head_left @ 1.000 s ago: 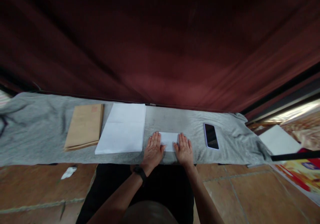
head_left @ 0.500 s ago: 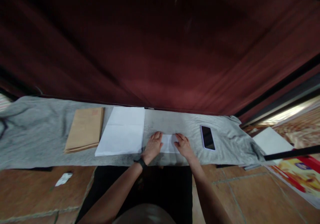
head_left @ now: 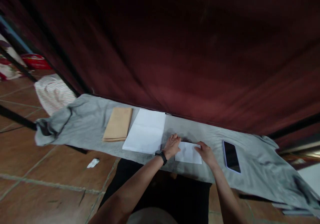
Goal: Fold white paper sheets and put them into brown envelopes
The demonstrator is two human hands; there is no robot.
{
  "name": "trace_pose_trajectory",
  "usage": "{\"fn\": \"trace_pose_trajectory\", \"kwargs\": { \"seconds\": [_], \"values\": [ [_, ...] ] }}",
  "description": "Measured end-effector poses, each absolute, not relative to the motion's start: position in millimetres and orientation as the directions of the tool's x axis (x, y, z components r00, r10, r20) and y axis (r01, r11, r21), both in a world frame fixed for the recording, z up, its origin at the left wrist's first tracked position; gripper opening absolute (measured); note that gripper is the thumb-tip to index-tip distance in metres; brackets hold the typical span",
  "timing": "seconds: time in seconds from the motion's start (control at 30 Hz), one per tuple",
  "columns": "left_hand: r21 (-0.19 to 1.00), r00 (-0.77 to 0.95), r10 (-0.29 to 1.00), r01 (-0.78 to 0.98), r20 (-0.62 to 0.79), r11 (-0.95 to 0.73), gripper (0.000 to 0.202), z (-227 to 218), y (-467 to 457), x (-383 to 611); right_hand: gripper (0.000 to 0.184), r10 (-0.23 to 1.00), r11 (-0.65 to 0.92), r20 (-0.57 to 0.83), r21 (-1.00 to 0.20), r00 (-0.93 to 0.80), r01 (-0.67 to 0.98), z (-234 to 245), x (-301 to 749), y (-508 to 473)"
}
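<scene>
A small folded sheet of white paper (head_left: 188, 154) lies on the grey cloth in front of me, between my two hands. My left hand (head_left: 172, 145), with a dark band on its wrist, rests at the paper's left edge, fingers stretched forward and thumb apart. At the upper right corner, my right hand (head_left: 205, 153) has its thumb and fingers closed on the paper's edge. Left of my hands is a stack of larger white sheets (head_left: 146, 130). Beyond that stack lie several brown envelopes (head_left: 118, 124) in a pile.
A phone (head_left: 231, 156) with a pale purple edge lies right of my right hand. The grey cloth (head_left: 85, 124) covers a narrow bench. Behind it hangs a dark red curtain (head_left: 175, 67). A scrap of white paper (head_left: 93, 163) is on the tiled floor (head_left: 62, 170).
The view has swung left, so the things on the bench appear farther right. My right fingers have gone from lying flat on the folded paper to gripping its upper right edge.
</scene>
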State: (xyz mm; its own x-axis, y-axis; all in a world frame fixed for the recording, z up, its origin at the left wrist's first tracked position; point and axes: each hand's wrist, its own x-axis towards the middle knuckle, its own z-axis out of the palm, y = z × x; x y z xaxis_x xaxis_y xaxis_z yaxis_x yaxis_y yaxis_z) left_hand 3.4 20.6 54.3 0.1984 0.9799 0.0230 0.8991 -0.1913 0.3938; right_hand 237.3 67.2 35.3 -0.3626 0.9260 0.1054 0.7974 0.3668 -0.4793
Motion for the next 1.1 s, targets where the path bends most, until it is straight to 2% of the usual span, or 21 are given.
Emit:
{"fn": "trace_pose_trajectory", "kwargs": {
  "seconds": [0.07,0.17,0.27,0.33,0.4,0.47,0.53,0.63,0.7,0.73,0.77,0.87,1.1],
  "values": [
    [0.399,0.200,0.977,0.892,0.072,-0.212,0.017,63.6,19.6,1.7,0.029,0.929,0.363,0.138,-0.514,-0.343,0.777,45.1,243.6,66.4],
    [0.393,0.216,0.964,0.881,0.155,-0.261,0.017,77.4,15.3,0.5,0.031,0.912,0.410,0.291,-0.624,-0.290,0.665,56.7,255.6,64.7],
    [0.358,0.303,0.923,0.856,0.239,-0.374,0.018,77.5,3.9,-0.1,0.024,0.875,0.476,0.389,-0.578,-0.289,0.663,50.7,264.1,56.8],
    [0.343,0.385,0.885,0.820,0.263,-0.459,0.014,67.6,-7.4,-4.9,0.024,0.859,0.499,0.409,-0.531,-0.309,0.685,32.6,267.0,46.7],
    [0.363,0.391,0.880,0.805,0.270,-0.469,0.018,55.1,-19.4,-19.8,0.026,0.843,0.528,0.398,-0.487,-0.362,0.695,6.2,269.1,34.1],
    [0.386,0.228,0.927,0.859,0.298,-0.336,0.029,47.1,-29.7,-50.4,0.024,0.835,0.543,0.386,-0.464,-0.391,0.700,-21.4,271.5,21.5],
    [0.395,-0.088,0.929,0.916,0.360,-0.066,0.037,47.7,-37.3,-97.6,0.025,0.850,0.517,0.384,-0.478,-0.360,0.710,-43.0,273.7,11.1],
    [0.395,-0.569,0.722,0.814,0.392,0.427,0.058,60.6,-46.4,-185.1,0.026,0.873,0.472,0.377,-0.494,-0.309,0.730,-57.6,275.0,2.0],
    [0.379,-0.774,0.561,0.633,0.293,0.675,0.075,69.3,-54.0,-238.3,0.027,0.877,0.463,0.371,-0.485,-0.305,0.742,-58.4,274.1,-0.4],
    [0.351,-0.839,0.511,0.544,0.189,0.762,0.077,72.1,-58.5,-259.9,0.028,0.878,0.461,0.371,-0.478,-0.303,0.748,-57.7,273.4,-0.9],
    [0.302,-0.871,0.485,0.483,0.072,0.822,0.077,73.6,-63.2,-277.4,0.029,0.878,0.458,0.374,-0.472,-0.300,0.753,-56.9,272.7,-1.2],
    [0.265,-0.871,0.491,0.467,-0.028,0.843,0.067,72.4,-74.6,-306.7,0.029,0.877,0.454,0.385,-0.464,-0.289,0.761,-56.1,271.3,-2.1],
    [0.247,-0.828,0.558,0.529,-0.060,0.812,0.053,71.8,-67.7,-315.2,0.029,0.891,0.413,0.376,-0.437,-0.255,0.799,-56.9,270.1,-5.5]
  ]
}}
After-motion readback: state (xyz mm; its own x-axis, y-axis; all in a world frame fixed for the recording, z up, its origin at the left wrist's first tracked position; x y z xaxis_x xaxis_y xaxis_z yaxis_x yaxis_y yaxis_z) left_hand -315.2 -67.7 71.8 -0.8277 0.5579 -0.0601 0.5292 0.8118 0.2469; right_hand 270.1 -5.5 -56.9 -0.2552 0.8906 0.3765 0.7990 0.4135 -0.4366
